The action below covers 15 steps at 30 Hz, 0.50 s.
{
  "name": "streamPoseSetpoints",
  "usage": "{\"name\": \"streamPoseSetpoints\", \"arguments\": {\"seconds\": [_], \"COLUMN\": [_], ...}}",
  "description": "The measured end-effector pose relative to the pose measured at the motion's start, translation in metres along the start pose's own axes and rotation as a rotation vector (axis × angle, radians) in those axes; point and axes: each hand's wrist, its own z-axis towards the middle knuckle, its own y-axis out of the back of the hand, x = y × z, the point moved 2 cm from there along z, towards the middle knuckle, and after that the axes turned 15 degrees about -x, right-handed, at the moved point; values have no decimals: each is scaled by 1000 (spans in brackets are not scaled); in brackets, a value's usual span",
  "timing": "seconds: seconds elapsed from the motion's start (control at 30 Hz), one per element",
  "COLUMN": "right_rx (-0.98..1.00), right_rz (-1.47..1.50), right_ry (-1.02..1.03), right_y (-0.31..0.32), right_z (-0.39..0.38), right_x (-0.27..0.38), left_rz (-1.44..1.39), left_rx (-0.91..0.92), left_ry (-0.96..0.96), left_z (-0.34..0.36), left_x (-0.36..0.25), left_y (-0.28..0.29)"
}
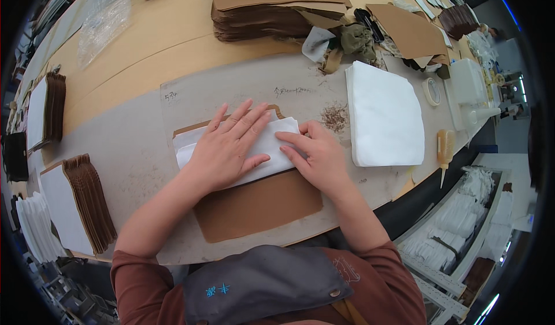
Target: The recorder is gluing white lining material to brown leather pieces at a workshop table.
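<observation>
Left hand lies flat, fingers spread, on folded white tissue over a brown paper piece near the counter's front edge. Right hand presses the tissue's right end. White sheet stack lies toward the right edge; brown paper stack at the far edge.

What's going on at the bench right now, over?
Left hand flat on white folded sheet. Right hand pressing its edge. Sheet on brown paper bag. Nothing obstructing.
</observation>
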Motion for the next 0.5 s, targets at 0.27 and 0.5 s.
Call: {"name": "streamPoseSetpoints", "arguments": {"seconds": [0.27, 0.5], "right_rx": [-114, -10], "right_rz": [169, 16], "right_ry": [-360, -367], "right_y": [15, 7], "right_z": [9, 19], "right_x": [-5, -12], "left_rz": [30, -16], "left_rx": [32, -6], "left_ry": [54, 91], "left_z": [1, -6], "left_x": [6, 4], "left_y": [-6, -1]}}
